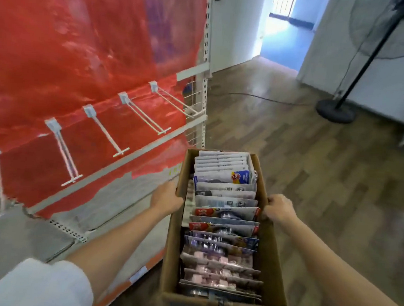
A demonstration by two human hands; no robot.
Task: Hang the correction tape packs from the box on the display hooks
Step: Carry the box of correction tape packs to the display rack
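Observation:
I hold a long brown cardboard box [272, 272] out in front of me above the floor. My left hand [166, 197] grips its left wall and my right hand [279, 208] grips its right wall, fingers curled over the rim. Inside the box stand several correction tape packs [223, 223] in a tight row, white, blue, red and pink. To the left, several bare white display hooks [109, 132] stick out from a red-covered display panel [72, 48]. Nothing hangs on the hooks.
A white shelf ledge [114, 168] runs below the hooks, with a slotted white upright [206, 57] at the panel's right end. A black standing fan base [335, 110] and a cable lie on the wooden floor [314, 172]. A doorway [283, 32] opens at the back.

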